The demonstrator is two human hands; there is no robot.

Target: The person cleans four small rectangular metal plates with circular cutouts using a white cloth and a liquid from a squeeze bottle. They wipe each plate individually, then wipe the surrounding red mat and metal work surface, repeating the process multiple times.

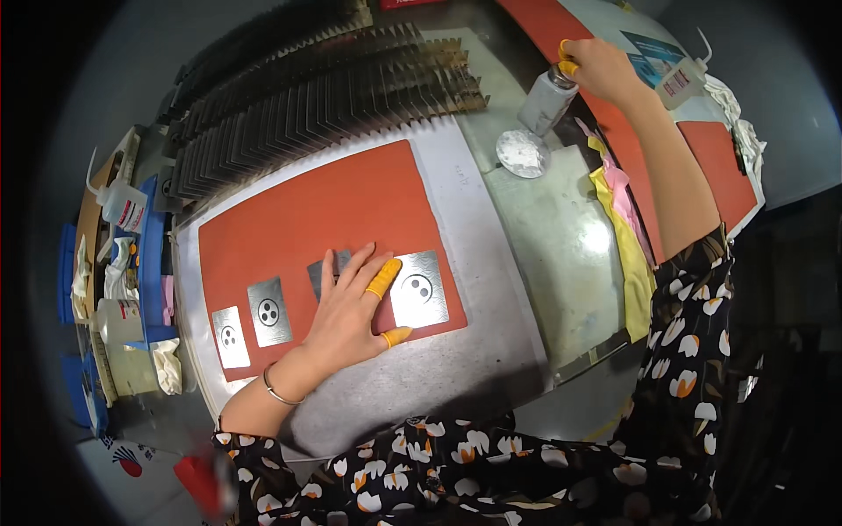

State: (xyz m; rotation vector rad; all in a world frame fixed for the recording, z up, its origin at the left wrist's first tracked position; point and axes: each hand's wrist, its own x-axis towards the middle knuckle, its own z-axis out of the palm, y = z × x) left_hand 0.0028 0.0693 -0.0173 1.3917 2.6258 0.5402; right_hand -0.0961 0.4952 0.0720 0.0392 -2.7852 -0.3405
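The left hand [346, 316] lies flat and open, fingers spread, on the red mat [333, 206] that covers the desk [491, 351], so its grip holds nothing; orange finger cots sit on its index finger and thumb. Under its fingers is one square metal plate [326, 267], partly hidden, and its cot-covered index finger touches the edge of another plate [419, 287] just to its right, which shows three dark holes. Two more such plates [269, 311] [231, 336] lie in a row just to the left of that hand. The right hand [601, 70] reaches far forward, its grip closed around the top of a small grey bottle [545, 101] that stands tilted beside a white round pad [523, 153]. Just right of that hand lies a white squeeze bottle [686, 77]. Beyond the left hand stands a rack of dark metal sheets [324, 105].
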